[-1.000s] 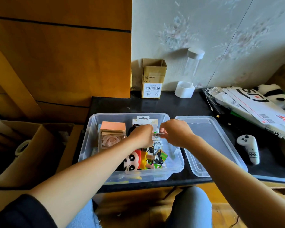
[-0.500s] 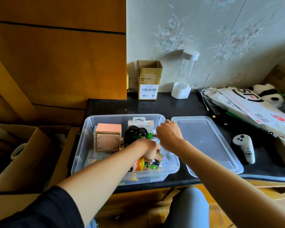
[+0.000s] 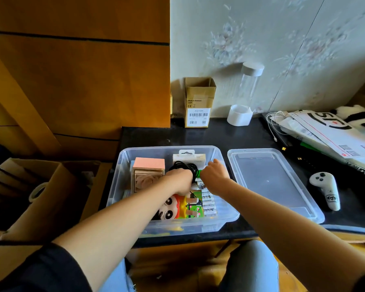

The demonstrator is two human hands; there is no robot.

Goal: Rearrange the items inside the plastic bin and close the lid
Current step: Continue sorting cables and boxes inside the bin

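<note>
Both hands have shifted rearward inside the bin [image 3: 122, 186]. Left hand [image 3: 180, 182] closes on the black cable [image 3: 190, 166]; right hand [image 3: 214, 175] curled, contents indeterminate. Lid [image 3: 303, 213] lies right of it: light, flexible; grip opposite edges.

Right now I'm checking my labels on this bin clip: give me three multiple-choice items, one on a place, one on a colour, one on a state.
1. Where is the lid?
A. on the bin
B. flat on the table, right of the bin
C. on the floor

2. What colour is the top of the block in the bin?
A. pink
B. blue
C. black

3. Where are both hands?
A. on the lid
B. inside the bin
C. in the lap

B: it lies beside the bin.
A: its top is pink.
B: left hand and right hand are over the contents.
</note>
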